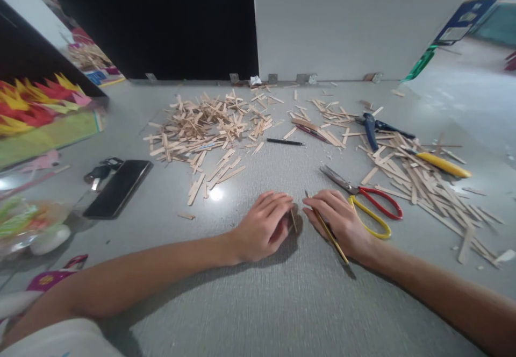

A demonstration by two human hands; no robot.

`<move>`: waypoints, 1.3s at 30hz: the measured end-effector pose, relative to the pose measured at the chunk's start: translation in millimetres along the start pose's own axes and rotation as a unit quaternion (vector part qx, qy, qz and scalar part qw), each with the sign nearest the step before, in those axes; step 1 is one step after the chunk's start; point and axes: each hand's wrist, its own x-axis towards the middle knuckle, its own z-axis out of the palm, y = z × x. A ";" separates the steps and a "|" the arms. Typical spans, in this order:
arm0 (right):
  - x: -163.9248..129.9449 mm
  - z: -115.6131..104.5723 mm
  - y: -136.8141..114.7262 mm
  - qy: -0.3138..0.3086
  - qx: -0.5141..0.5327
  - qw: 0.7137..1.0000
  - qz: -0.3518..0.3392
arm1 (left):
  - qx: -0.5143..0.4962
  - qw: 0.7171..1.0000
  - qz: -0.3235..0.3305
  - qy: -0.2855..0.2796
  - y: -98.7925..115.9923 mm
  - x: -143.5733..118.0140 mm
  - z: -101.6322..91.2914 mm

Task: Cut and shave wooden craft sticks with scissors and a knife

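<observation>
My left hand is closed around a small wooden stick, whose end shows at the fingertips. Most of that stick is hidden by the fingers. Across a narrow gap, my right hand grips a slim yellow pencil with its tip pointing forward and its rear end slanting back toward me. Both hands rest low over the grey table. Just right of my right hand lie scissors with one red and one yellow handle, blades partly spread.
Loose wooden sticks are heaped at the back left, and more sticks lie at right. Blue-handled pliers, a yellow-handled tool and a black pen lie about. A phone is at left. Upright panels border the back.
</observation>
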 end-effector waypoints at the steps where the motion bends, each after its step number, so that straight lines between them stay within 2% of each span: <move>1: -0.3 -0.9 -0.8 0.000 -0.002 1.000 -0.031 | -0.013 1.000 -0.011 0.025 -1.1 0.4 -0.4; 4: -1.3 -4.3 -3.1 -0.022 -0.007 0.993 -0.119 | -0.038 0.997 -0.025 0.067 -4.7 0.4 -0.2; 8: 0.4 -6.0 -4.4 -0.031 0.003 0.983 -0.181 | -0.066 0.995 -0.022 0.066 -10.8 -0.8 2.2; 15: 0.5 -3.9 -4.8 -0.029 0.028 0.977 -0.210 | -0.092 0.996 0.009 0.011 -15.7 1.5 1.5; 18: 0.4 -4.2 -4.4 -0.050 0.032 0.973 -0.222 | -0.071 0.997 0.022 -0.035 -15.8 1.4 0.1; 22: 2.1 -3.7 -4.0 -0.043 0.036 0.973 -0.226 | -0.069 0.993 0.034 -0.085 -16.1 2.7 -0.3; 30: 2.6 -3.4 -3.8 -0.012 0.048 0.980 -0.194 | -0.092 0.995 -0.013 -0.036 -15.6 3.5 2.8; 35: 3.7 -3.3 -4.1 0.000 0.052 0.986 -0.158 | -0.048 0.996 -0.047 -0.063 -17.0 2.3 2.8; 39: 3.2 -1.6 -3.4 0.000 0.065 0.989 -0.136 | -0.035 0.997 -0.043 -0.053 -16.6 3.6 2.6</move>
